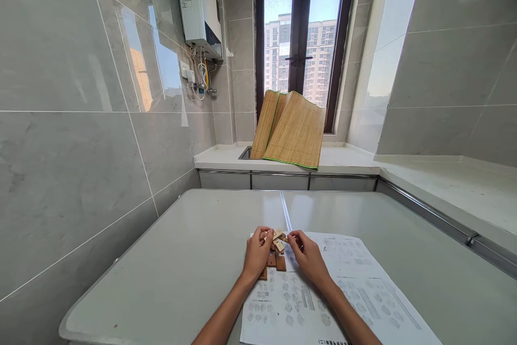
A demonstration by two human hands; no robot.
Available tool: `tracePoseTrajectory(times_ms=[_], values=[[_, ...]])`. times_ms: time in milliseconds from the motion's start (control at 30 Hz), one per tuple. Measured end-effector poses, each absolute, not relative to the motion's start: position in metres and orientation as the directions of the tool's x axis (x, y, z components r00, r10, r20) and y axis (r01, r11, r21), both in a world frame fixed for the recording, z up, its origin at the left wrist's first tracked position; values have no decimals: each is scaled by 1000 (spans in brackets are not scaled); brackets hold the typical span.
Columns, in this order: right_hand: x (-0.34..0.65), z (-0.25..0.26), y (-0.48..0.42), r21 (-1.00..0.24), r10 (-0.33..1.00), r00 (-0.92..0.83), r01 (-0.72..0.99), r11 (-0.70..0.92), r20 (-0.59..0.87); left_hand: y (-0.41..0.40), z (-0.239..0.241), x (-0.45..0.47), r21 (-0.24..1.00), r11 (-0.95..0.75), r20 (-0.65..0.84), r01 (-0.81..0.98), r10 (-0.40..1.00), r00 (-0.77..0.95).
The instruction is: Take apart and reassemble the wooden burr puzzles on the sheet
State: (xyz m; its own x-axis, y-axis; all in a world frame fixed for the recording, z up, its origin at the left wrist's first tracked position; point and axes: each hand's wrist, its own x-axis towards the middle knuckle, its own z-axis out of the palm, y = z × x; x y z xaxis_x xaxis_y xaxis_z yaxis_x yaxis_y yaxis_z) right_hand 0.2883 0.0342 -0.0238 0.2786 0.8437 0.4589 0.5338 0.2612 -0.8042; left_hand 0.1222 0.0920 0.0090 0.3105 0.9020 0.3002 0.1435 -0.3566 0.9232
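Observation:
My left hand [257, 253] is closed, with its fingertips on a small cluster of light wooden pieces [278, 245]. From the other side, my right hand [310, 260] pinches at the right end of the same cluster; exactly which piece sits in its fingers is too small to tell. Directly below lie several flat reddish-brown wooden pieces [280, 263], one of them partly under my left wrist. Beneath both hands spreads a large white instruction sheet [294, 302] printed with small grey diagrams.
A pale glossy table [169, 269] bears everything, with a seam running away from me. Behind it is a white ledge [226, 159] where a folded bamboo mat [297, 129] leans before the window. A water heater [197, 6] hangs on the left wall; a metal rail [428, 218] edges the right side.

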Motion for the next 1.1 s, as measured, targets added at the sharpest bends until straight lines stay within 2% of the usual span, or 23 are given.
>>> tracePoseTrajectory(times_ms=[200,433,700,867,967,1100], values=[[283,-20,32,-798,815,293,521,302,500,88,9,122,905,-396,325,156,880,346],[278,-17,28,-818,817,295,474,325,495,85,9,120,811,-508,414,289,849,330],[278,-20,26,-733,809,239,606,308,537,85,9,118,713,-554,472,431,833,290],[275,-19,22,-673,801,193,669,315,567,80,10,117,639,-608,491,470,794,360],[273,-18,21,-700,806,199,636,326,557,78,11,118,673,-605,462,426,793,397],[275,-17,25,-807,825,278,500,313,492,77,14,119,739,-567,390,364,801,454]])
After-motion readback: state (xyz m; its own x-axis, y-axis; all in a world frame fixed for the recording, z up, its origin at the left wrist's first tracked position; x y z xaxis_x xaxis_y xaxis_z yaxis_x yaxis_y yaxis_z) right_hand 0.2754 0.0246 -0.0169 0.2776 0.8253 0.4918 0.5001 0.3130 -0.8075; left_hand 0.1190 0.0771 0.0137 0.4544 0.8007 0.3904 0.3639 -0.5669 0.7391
